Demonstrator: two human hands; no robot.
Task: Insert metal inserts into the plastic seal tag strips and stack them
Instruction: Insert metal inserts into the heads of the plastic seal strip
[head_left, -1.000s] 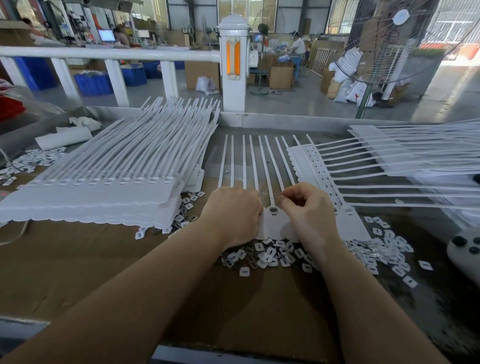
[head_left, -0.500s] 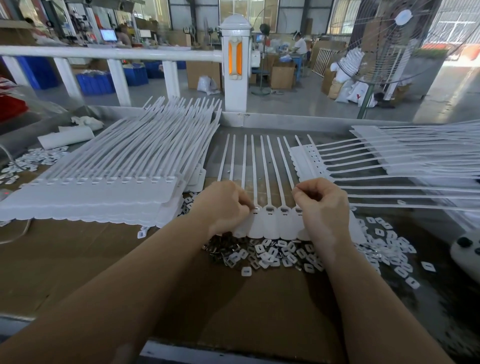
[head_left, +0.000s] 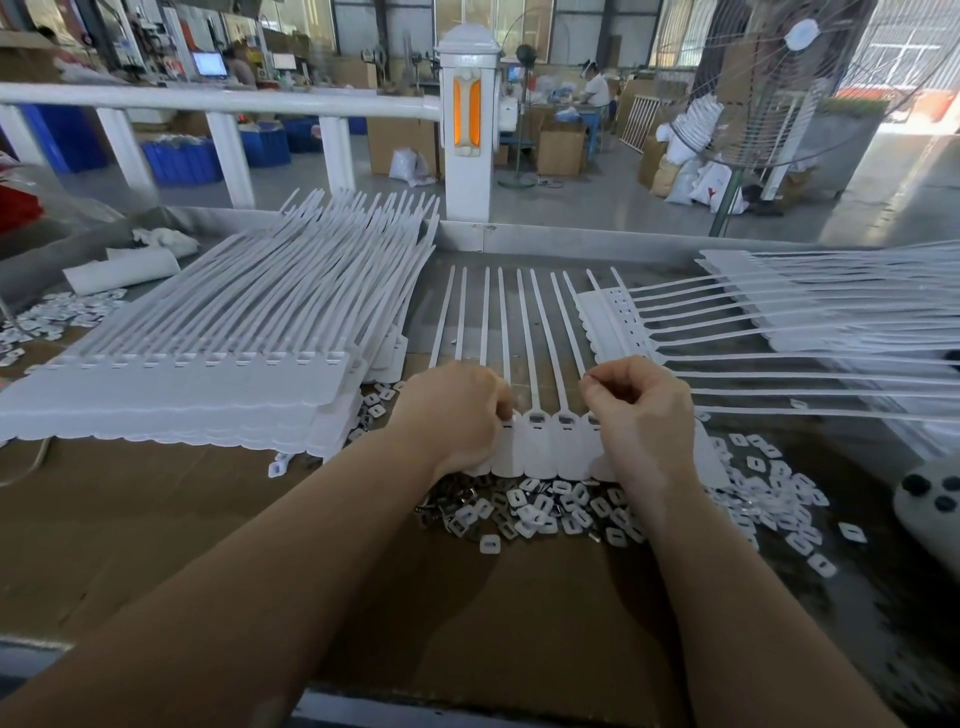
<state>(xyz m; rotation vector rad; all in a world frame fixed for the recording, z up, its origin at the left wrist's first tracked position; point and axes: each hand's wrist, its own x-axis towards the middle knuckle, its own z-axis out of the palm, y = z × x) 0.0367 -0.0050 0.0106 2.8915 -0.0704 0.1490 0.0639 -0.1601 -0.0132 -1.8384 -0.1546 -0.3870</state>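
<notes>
**Seating Inserts in the Tag Strip**

At the middle of the bench (head_left: 156, 519), you are working on one tag strip (head_left: 540, 447), its flat heads toward you and its tails pointing away. Your left hand (head_left: 457, 415) is resting on the strip's left end with fingers curled down onto the heads; your right hand (head_left: 639, 410) is hovering over the right end, fingertips pinched together, though whether they are holding an insert cannot be told. Loose metal inserts (head_left: 540, 512) are lying just in front of the strip, touching its near edge.

Judging from this, insertion is partly done. Keep the left hand pinning the strip flat while you are pressing each insert squarely into its slot. Finished strips are stacking at your left (head_left: 171, 384); unfilled strips are waiting at your right (head_left: 779, 312).
</notes>
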